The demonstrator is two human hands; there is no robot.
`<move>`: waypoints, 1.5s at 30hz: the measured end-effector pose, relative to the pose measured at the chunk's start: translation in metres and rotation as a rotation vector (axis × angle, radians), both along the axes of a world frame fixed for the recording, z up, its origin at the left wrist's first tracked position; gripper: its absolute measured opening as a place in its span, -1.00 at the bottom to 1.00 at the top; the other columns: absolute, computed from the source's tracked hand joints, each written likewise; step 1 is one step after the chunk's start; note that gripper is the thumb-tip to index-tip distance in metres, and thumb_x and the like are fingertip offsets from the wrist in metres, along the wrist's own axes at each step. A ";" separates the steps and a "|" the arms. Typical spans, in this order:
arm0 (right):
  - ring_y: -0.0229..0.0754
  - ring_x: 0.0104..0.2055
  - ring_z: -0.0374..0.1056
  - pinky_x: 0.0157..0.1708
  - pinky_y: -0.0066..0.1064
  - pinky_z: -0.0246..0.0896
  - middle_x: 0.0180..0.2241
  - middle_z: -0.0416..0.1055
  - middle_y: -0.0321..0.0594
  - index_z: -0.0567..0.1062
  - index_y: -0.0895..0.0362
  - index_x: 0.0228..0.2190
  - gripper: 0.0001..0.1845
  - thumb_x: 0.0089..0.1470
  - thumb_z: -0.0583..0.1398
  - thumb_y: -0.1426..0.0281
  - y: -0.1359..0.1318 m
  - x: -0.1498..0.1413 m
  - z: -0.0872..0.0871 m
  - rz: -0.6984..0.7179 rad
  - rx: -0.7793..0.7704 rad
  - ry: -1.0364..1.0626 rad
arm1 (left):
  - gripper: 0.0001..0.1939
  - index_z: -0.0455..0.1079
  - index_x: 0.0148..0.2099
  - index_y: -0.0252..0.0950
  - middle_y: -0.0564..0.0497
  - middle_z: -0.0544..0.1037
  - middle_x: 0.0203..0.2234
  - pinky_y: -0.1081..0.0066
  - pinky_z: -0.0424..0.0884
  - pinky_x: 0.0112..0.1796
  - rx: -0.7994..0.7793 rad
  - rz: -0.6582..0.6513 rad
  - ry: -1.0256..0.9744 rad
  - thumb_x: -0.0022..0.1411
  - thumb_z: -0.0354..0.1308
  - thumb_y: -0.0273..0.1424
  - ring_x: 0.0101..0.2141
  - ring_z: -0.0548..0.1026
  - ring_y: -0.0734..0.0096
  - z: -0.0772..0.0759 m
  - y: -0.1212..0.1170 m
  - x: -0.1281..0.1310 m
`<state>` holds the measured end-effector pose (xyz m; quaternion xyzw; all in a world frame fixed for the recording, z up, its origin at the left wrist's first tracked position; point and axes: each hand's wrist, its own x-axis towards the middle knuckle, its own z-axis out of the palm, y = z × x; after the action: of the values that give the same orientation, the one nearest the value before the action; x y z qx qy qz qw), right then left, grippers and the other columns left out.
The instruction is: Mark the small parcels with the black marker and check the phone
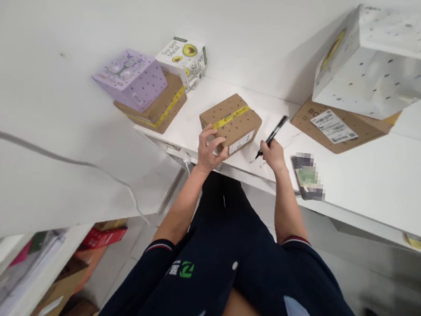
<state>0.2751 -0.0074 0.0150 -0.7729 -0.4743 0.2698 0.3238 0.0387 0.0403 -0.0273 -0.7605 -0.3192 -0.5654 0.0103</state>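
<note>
A brown cardboard box (233, 122) speckled with dark spots lies on the white tabletop. Yellow tape runs across its top, and a white label is on its side. My left hand (210, 151) grips the box's near left corner, fingers bent over the top edge and thumb at the near side. To the right of the box, my right hand (273, 155) is closed around a black marker pen (276, 130). The pen slants, its lower end close to the tabletop near a few small dark marks. Whether it touches the surface I cannot tell.
At left, a purple box (132, 79) rests on a taped brown carton (172, 108), beside a white avocado-print box (184, 58). At right, a large white box (380, 71) tops a labelled carton (339, 129). A phone-like object (307, 176), partly blurred out, lies near the table's front edge.
</note>
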 end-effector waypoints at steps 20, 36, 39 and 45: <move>0.43 0.33 0.02 0.17 0.26 0.05 0.37 0.04 0.23 0.22 0.08 0.30 -0.12 0.04 0.26 0.01 -0.107 0.075 -0.007 -0.320 -0.261 -0.521 | -0.79 0.35 -0.08 -0.15 -0.11 0.32 0.00 -0.15 0.36 0.20 -0.049 0.051 0.011 0.29 0.10 -0.21 0.23 0.34 0.02 -0.009 -0.001 0.003; 0.34 0.15 0.32 0.16 0.09 0.15 0.09 0.41 0.37 0.25 0.34 0.29 -0.07 0.00 0.23 0.07 -0.139 0.081 -0.020 -0.217 -0.287 -0.536 | -0.80 0.35 -0.05 -0.12 -0.10 0.32 0.02 -0.09 0.36 0.21 0.005 -0.007 -0.070 0.29 0.12 -0.26 0.28 0.31 0.04 -0.009 -0.002 0.005; 0.22 0.08 0.40 0.15 0.02 0.22 0.06 0.47 0.24 0.27 0.29 0.29 0.00 -0.09 0.26 0.02 -0.146 0.071 -0.014 -0.218 -0.182 -0.287 | -0.80 0.34 -0.03 -0.12 -0.11 0.32 0.02 -0.07 0.39 0.19 -0.004 0.027 -0.038 0.30 0.10 -0.26 0.27 0.32 0.04 -0.008 -0.002 0.006; 0.04 -0.04 0.48 -0.04 -0.07 0.40 -0.04 0.55 -0.03 0.37 0.04 0.18 -0.08 -0.20 0.36 -0.01 -0.148 0.025 0.003 -0.004 0.048 0.629 | -0.79 0.35 -0.06 -0.12 -0.10 0.33 0.02 -0.12 0.34 0.21 -0.036 0.000 -0.068 0.29 0.15 -0.21 0.27 0.32 0.00 -0.009 -0.001 0.005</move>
<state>0.3000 -0.1557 0.0184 -0.6446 -0.3555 0.4836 0.4735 0.0434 0.0388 -0.0366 -0.7409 -0.3293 -0.5851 -0.0140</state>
